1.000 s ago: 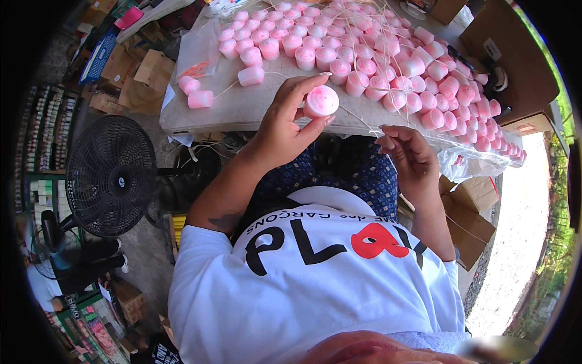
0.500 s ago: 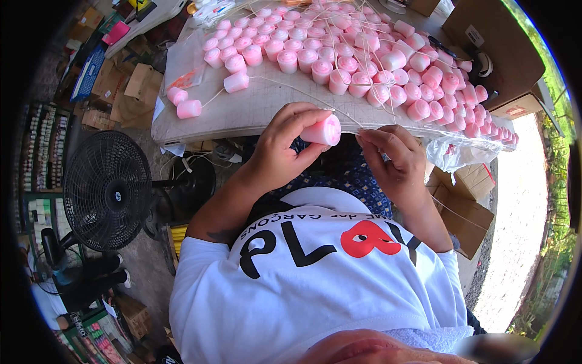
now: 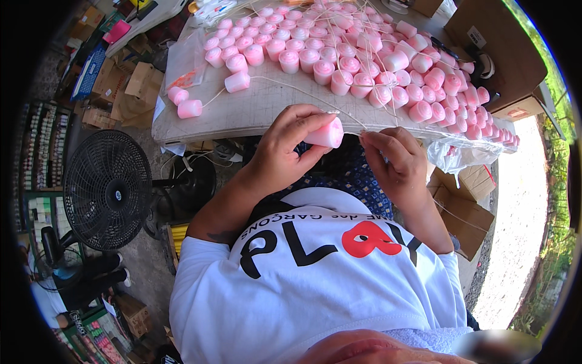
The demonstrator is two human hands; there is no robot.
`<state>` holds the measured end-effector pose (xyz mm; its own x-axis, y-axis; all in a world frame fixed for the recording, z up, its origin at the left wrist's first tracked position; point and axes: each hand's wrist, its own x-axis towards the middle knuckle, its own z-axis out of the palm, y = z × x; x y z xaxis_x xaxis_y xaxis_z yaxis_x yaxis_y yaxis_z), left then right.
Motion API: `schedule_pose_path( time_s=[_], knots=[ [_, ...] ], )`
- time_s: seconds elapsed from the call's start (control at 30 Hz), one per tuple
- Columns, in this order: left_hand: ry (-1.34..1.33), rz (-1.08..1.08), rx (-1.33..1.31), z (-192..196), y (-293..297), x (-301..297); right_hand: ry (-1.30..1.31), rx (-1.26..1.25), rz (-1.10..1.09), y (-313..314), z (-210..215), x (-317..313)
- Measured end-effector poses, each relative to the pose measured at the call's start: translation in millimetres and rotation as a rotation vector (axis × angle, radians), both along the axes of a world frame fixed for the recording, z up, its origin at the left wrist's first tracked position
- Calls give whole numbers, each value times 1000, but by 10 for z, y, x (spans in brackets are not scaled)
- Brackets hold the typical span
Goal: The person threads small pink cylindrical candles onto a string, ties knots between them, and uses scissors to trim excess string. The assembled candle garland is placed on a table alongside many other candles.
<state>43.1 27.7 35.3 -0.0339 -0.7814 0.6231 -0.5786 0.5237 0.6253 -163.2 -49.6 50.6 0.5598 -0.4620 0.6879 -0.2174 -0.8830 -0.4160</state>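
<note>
My left hand (image 3: 290, 138) is closed around a small pink cup-shaped piece (image 3: 327, 133), paler along its side. Its pink end is tilted toward my right. A thin cream cord (image 3: 315, 97) runs from a pink piece (image 3: 237, 82) lying on the table to the front of my right hand (image 3: 394, 158). There the thumb and index finger pinch the cord near the table's front edge. A small white bit shows at my left fingertips; I cannot make out what it is. Two more pink pieces (image 3: 190, 108) lie at the table's left, one joined by cord.
Many similar pink pieces (image 3: 324, 71) crowd the white table (image 3: 242, 121), with loose cords across them. A clear plastic bag (image 3: 186, 60) lies at left, and another bag (image 3: 454, 153) hangs at the front. A cardboard box (image 3: 497, 48) stands at right, a black fan (image 3: 108, 189) at left.
Both hands have shifted very slightly right with the view. My left hand keeps the pink piece, now turned a little, and my right keeps its pinch on the cord.
</note>
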Motion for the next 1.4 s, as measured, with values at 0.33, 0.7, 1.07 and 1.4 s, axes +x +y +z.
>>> schedule_pose_path(
  time_s=[0.33,0.7,1.07,1.4],
  knots=[
    [817,-266,414,-172,-6,-39,-67,310,-47,57,9,-14],
    [1165,-376,463,-306,-77,-42,34,323,39,111,-26,50],
    [82,58,29,-229,-74,-5,-5,124,-7,27,-36,22],
    [88,51,18,-256,-56,-71,-47,89,11,24,-10,50]
  ],
)
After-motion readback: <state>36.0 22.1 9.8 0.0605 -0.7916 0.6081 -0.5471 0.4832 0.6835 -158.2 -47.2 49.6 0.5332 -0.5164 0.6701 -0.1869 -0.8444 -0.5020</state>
